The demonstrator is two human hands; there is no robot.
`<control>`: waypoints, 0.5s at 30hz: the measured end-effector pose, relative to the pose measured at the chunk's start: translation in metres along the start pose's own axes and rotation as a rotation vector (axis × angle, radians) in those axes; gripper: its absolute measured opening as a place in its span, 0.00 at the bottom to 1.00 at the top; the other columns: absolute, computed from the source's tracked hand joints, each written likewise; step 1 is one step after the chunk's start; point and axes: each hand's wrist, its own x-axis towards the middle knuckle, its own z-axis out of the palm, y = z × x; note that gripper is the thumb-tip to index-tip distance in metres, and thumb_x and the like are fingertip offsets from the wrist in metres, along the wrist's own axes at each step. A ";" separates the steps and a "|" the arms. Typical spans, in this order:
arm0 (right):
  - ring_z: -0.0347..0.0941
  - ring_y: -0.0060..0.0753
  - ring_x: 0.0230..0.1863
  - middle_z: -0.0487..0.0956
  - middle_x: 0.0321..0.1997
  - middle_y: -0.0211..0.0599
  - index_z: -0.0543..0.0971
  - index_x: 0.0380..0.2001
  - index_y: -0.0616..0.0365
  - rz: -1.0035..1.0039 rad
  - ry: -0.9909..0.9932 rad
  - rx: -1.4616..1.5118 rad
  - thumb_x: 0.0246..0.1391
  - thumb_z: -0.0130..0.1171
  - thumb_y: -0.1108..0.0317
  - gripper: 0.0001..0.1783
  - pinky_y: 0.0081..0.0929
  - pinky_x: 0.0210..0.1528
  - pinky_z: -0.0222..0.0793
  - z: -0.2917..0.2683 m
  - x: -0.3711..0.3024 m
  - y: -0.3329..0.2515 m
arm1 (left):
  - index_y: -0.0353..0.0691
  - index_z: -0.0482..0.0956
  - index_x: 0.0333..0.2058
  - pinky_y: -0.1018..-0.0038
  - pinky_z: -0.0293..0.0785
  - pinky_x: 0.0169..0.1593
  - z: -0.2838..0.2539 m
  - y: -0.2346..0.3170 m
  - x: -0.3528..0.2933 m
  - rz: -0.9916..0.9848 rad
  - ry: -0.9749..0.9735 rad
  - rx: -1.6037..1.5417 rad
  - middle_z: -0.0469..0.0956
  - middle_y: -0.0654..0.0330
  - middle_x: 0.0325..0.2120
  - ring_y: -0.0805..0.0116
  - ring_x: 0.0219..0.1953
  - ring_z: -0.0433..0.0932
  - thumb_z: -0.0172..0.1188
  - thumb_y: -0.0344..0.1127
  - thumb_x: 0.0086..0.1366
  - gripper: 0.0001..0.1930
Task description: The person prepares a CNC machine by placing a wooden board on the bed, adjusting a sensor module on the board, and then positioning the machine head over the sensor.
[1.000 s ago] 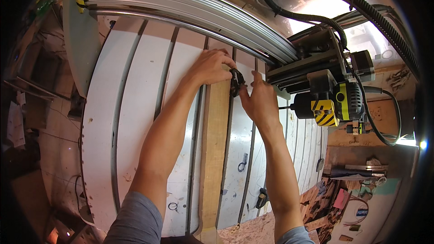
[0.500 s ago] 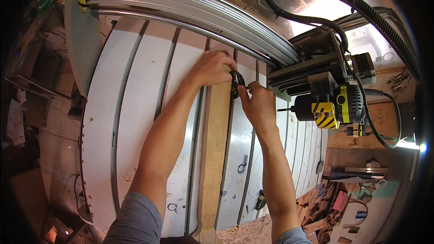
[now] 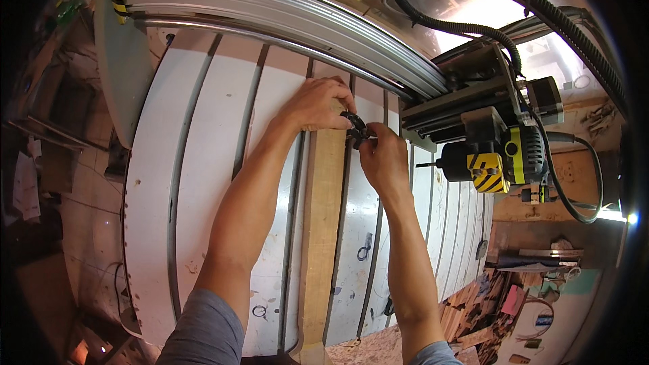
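A long wooden board [image 3: 323,209] lies lengthwise on the white slotted machine bed. At its far end, a small black C-shaped clamp [image 3: 355,128] sits tilted by the right edge. My left hand [image 3: 321,103] is curled over the board's end, its thumb and forefinger closed at the clamp's left side. On the other side, my right hand [image 3: 384,152] pinches the clamp's screw end between thumb and fingers. Exactly how the clamp meets the board is hidden by my fingers.
A metal gantry beam [image 3: 270,10] crosses beyond my hands. Right of my right hand hangs a spindle motor [image 3: 490,155] with a thin bit [image 3: 427,164] pointing toward my wrist. Thick black cable hoses [image 3: 541,10] loop above. Wood scraps [image 3: 466,318] lie lower right.
The clamp has turned from nearly upright to a slant. My right hand has shifted slightly left and nearer, while my left hand stays almost in place.
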 end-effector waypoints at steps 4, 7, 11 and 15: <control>0.81 0.63 0.44 0.83 0.43 0.58 0.81 0.48 0.67 -0.121 0.099 0.056 0.58 0.57 0.80 0.14 0.51 0.46 0.77 0.004 -0.001 0.006 | 0.43 0.88 0.32 0.62 0.76 0.56 0.001 -0.004 -0.001 -0.021 -0.009 -0.095 0.84 0.58 0.40 0.55 0.48 0.83 0.77 0.40 0.42 0.16; 0.82 0.61 0.42 0.83 0.43 0.57 0.81 0.47 0.68 -0.140 0.157 0.107 0.59 0.58 0.79 0.14 0.48 0.46 0.77 0.007 -0.001 0.011 | 0.42 0.88 0.32 0.62 0.77 0.55 0.002 -0.001 -0.002 -0.020 -0.001 -0.119 0.84 0.58 0.40 0.55 0.48 0.83 0.77 0.39 0.42 0.16; 0.83 0.55 0.41 0.83 0.43 0.55 0.81 0.48 0.68 -0.076 0.138 0.225 0.60 0.59 0.80 0.12 0.44 0.45 0.77 0.010 -0.006 0.001 | 0.41 0.88 0.31 0.63 0.77 0.55 -0.001 0.000 -0.002 0.001 0.005 -0.093 0.84 0.59 0.40 0.55 0.48 0.83 0.77 0.38 0.41 0.16; 0.84 0.51 0.41 0.83 0.43 0.54 0.81 0.48 0.68 0.007 0.144 0.261 0.63 0.59 0.79 0.11 0.41 0.44 0.78 0.015 -0.006 0.003 | 0.44 0.89 0.35 0.62 0.69 0.65 -0.004 0.002 -0.003 -0.080 -0.080 -0.125 0.83 0.61 0.47 0.57 0.59 0.76 0.81 0.35 0.39 0.19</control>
